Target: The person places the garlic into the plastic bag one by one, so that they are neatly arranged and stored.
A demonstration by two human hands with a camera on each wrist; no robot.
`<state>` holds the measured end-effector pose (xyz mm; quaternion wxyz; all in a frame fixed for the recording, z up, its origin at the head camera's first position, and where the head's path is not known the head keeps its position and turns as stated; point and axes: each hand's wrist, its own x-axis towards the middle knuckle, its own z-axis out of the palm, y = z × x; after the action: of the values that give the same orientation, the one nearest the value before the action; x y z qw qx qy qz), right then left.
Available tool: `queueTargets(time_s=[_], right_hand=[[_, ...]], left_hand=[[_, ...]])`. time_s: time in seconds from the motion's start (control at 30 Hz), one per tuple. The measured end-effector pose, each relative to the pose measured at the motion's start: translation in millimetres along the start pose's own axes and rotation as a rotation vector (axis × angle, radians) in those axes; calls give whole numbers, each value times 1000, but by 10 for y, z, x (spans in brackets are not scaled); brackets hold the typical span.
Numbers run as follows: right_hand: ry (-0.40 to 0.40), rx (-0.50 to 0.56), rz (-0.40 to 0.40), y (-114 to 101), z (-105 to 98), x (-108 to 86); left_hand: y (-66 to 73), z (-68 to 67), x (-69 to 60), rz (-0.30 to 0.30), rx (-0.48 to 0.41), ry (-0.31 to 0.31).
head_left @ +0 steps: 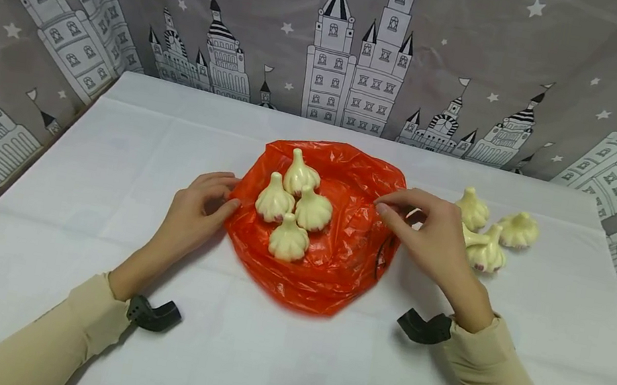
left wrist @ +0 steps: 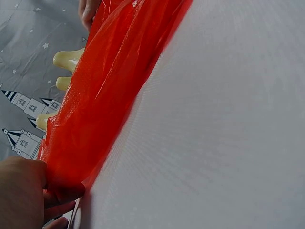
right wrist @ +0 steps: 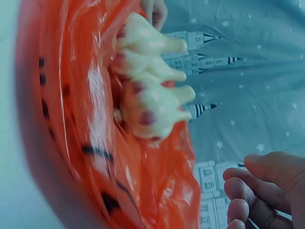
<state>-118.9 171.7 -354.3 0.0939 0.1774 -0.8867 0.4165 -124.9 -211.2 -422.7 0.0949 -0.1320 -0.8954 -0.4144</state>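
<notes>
A red plastic bag [head_left: 325,277], its mouth spread wide, lies mid-table with several cream garlic bulbs [head_left: 289,238] grouped in its left part. At the bag's left edge, my left hand [head_left: 197,204] pinches the plastic; the left wrist view has the thumb on the near side of the bag [left wrist: 95,114] and fingers behind it. Over the opposite rim hovers my right hand [head_left: 431,230]. In the right wrist view, that hand [right wrist: 267,191] has loosely bent fingers apart from the bag [right wrist: 86,95], with nothing between them. The bulbs' stems [right wrist: 176,45] point upward.
More garlic bulbs [head_left: 487,250] lie on the white tablecloth [head_left: 279,365] to the right of the bag, partly behind my right hand. A grey curtain [head_left: 469,35] printed with castles and stars hangs behind the table and along its sides.
</notes>
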Motion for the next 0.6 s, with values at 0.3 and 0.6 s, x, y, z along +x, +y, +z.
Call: queueTargets(time_s=[0.3,0.6], right_hand=[[106,-6,20,121,-331,-102],[194,-29,86,239,-648,-191]], left_hand=[[4,-3,-4,-4,-4,-4],[0,-7,-3,-3,6,-6]])
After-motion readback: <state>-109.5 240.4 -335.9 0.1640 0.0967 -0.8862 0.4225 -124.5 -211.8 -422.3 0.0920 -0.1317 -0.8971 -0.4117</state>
